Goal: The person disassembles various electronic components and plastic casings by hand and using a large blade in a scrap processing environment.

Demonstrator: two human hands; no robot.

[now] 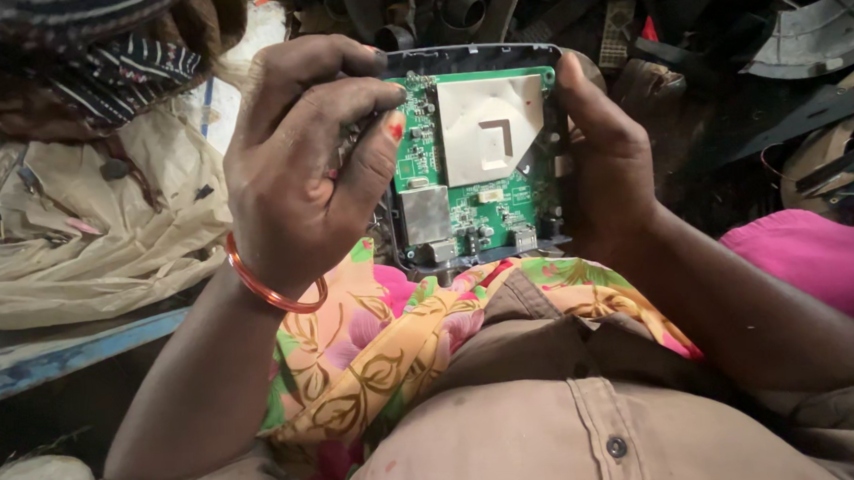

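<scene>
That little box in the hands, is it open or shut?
Open: the green circuit board lies bare in its dark casing, with no cover over it.

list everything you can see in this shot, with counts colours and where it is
circuit board: one, green with a silver metal shield, sitting in a dark tray, centre, held between both hands
dark tray: one, dark grey, around the board, upper centre
scrap pile: many dark plastic and metal parts, count unclear, top and upper right
crumpled sheet: one, beige, left side
blue edge: one, blue painted ledge, lower left under the sheet
floral cloth: one, orange, pink and green, in the lap below the board
pink cloth: one, pink, right side
brown shirt: one, buttoned, bottom centre
bangle: one, orange-red, on the left wrist
left hand: one, grip on the board's left edge
right hand: one, grip on the tray's right edge
</scene>
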